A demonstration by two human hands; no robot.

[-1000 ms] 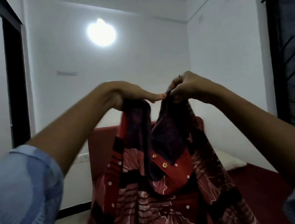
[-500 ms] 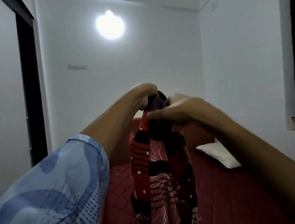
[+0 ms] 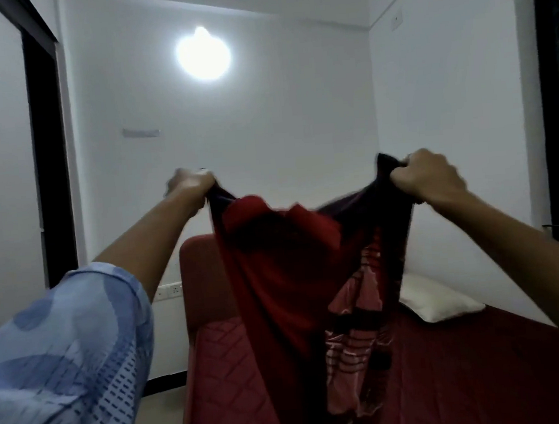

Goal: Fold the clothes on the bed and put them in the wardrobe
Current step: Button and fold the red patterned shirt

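Between the left hand [image 3: 189,185] and right hand [image 3: 427,175], whose fingers each grip a top corner, the red garment [image 3: 275,262] sags, evidently soft, light and best held there.

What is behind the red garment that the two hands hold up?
Behind the red garment is the red bed with its headboard and a white pillow. The mattress directly behind the cloth is covered.

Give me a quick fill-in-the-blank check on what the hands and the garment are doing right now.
1. The red garment is held up by ____ hands.
2. The left hand and right hand are spread ____.
3. The garment hangs above the ____-coloured bed.
4. The pillow on the bed is ____.

Missing words: two; apart; red; white
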